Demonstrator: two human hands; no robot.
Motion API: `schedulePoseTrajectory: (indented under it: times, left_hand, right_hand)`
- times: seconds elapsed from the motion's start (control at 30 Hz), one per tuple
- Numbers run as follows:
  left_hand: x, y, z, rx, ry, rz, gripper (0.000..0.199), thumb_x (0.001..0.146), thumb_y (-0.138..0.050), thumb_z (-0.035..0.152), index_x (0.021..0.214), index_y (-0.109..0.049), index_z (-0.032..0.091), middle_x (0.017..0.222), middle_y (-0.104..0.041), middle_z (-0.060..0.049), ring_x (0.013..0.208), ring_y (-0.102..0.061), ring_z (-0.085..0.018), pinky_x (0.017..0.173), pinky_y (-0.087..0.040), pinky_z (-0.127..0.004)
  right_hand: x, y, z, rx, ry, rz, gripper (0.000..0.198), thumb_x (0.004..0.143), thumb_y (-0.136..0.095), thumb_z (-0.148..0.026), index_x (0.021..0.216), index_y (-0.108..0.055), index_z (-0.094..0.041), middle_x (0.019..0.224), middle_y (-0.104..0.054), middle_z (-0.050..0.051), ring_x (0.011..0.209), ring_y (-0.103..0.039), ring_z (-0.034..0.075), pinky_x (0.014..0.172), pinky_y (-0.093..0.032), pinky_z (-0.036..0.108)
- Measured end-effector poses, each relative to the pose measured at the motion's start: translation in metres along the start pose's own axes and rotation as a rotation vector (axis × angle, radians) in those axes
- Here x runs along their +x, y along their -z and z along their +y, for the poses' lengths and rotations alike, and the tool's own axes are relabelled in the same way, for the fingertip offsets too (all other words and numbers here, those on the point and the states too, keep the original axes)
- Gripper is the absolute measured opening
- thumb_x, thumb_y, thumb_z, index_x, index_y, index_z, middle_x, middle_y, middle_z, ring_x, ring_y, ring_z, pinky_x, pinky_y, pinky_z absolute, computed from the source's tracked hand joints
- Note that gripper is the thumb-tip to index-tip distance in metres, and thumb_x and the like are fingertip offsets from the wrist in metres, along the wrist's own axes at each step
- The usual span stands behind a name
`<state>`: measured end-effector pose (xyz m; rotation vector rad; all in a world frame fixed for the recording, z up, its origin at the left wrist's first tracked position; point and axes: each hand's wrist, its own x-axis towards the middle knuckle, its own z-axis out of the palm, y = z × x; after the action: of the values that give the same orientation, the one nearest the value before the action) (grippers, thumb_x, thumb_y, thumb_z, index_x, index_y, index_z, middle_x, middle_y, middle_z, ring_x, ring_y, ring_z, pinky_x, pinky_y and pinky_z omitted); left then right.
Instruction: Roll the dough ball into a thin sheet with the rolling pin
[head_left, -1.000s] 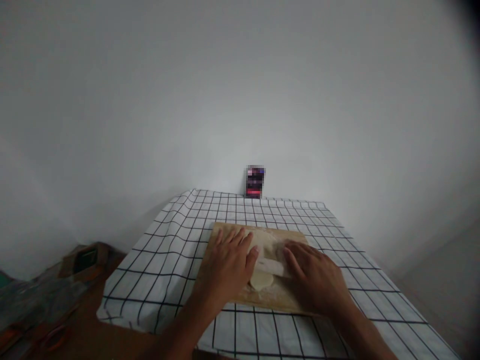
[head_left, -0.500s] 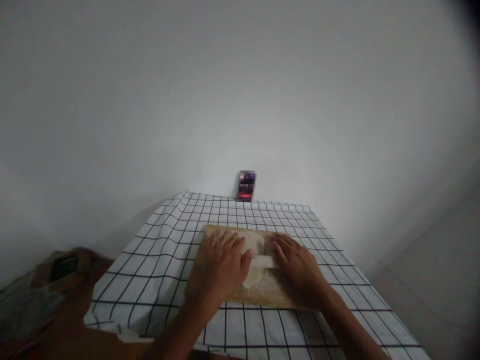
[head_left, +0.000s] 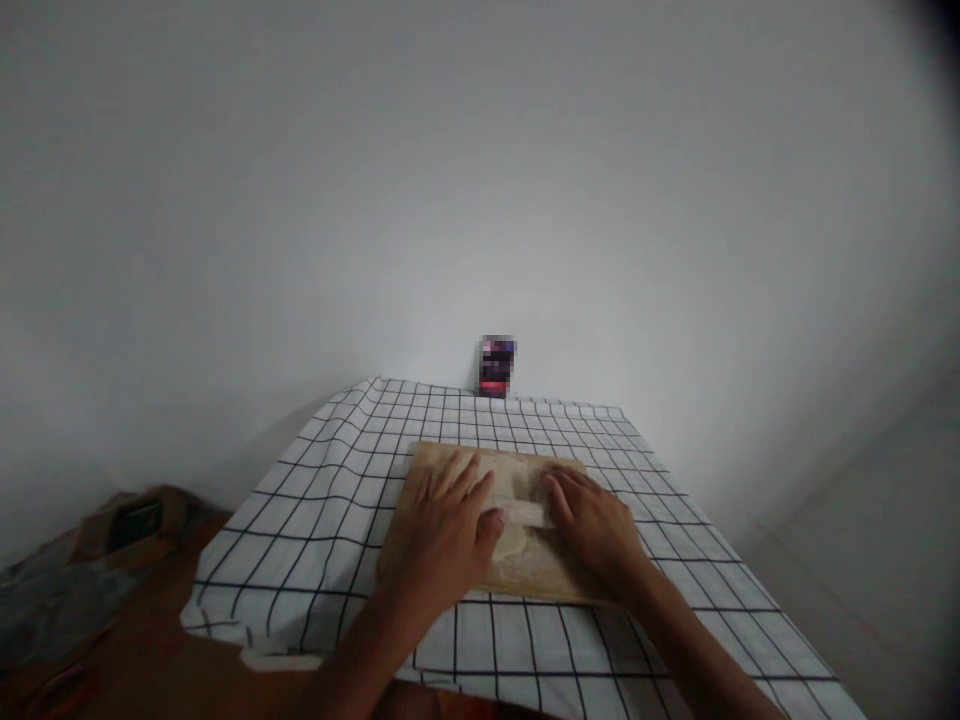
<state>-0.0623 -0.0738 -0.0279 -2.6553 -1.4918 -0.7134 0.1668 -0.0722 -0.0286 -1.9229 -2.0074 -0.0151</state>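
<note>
A white tablecloth with a black grid (head_left: 315, 520) covers the table. On it lies a wooden board (head_left: 420, 480), dusted with flour. The left hand (head_left: 442, 525) lies flat, fingers spread, at 9 o'clock of the dough; the right hand (head_left: 592, 520) lies flat at 3 o'clock. Both palms press a pale rolling pin (head_left: 521, 513) across the flattened dough (head_left: 514, 540). A small dark box (head_left: 496, 366) stands at 12 o'clock by the wall.
</note>
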Motion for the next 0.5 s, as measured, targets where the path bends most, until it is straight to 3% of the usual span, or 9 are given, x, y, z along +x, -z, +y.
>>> schedulePoseTrajectory:
  times: [0.13,0.27,0.37,0.5]
  left_hand:
    - [0.049,-0.006,-0.020,0.108,0.069,0.009,0.049,0.109,-0.036,0.049,0.141,-0.064,0.024,0.157,-0.055,-0.009,0.153,-0.037,-0.035,0.125,-0.024,-0.063]
    - [0.081,-0.016,-0.029,0.145,0.100,-0.039,0.045,0.107,-0.037,0.044,0.128,-0.071,0.022,0.143,-0.067,-0.010,0.142,-0.051,-0.038,0.119,-0.032,-0.066]
    - [0.081,-0.016,-0.028,0.137,0.069,-0.037,0.040,0.105,-0.041,0.034,0.125,-0.072,0.020,0.139,-0.070,-0.010,0.139,-0.055,-0.036,0.119,-0.034,-0.063]
    - [0.046,-0.008,-0.020,0.069,-0.034,0.001,0.043,0.108,-0.035,0.030,0.121,-0.074,0.019,0.140,-0.070,-0.008,0.144,-0.051,-0.027,0.125,-0.034,-0.047]
  right_hand:
    - [0.057,0.006,-0.003,-0.002,-0.085,-0.097,0.044,0.108,-0.033,-0.042,0.125,-0.068,-0.021,0.132,-0.073,0.011,0.120,-0.068,0.025,0.098,-0.051,0.036]
    - [0.081,0.000,0.005,-0.009,-0.128,-0.121,0.043,0.107,-0.038,-0.042,0.122,-0.071,-0.018,0.122,-0.076,0.014,0.114,-0.070,0.025,0.096,-0.050,0.034]
    - [0.072,-0.002,0.005,-0.018,-0.113,-0.121,0.042,0.108,-0.036,-0.039,0.120,-0.071,-0.019,0.122,-0.075,0.014,0.114,-0.070,0.025,0.096,-0.051,0.035]
    - [0.028,-0.002,-0.003,-0.025,-0.008,-0.077,0.038,0.109,-0.035,-0.035,0.124,-0.068,-0.025,0.138,-0.069,0.011,0.130,-0.062,0.024,0.108,-0.048,0.042]
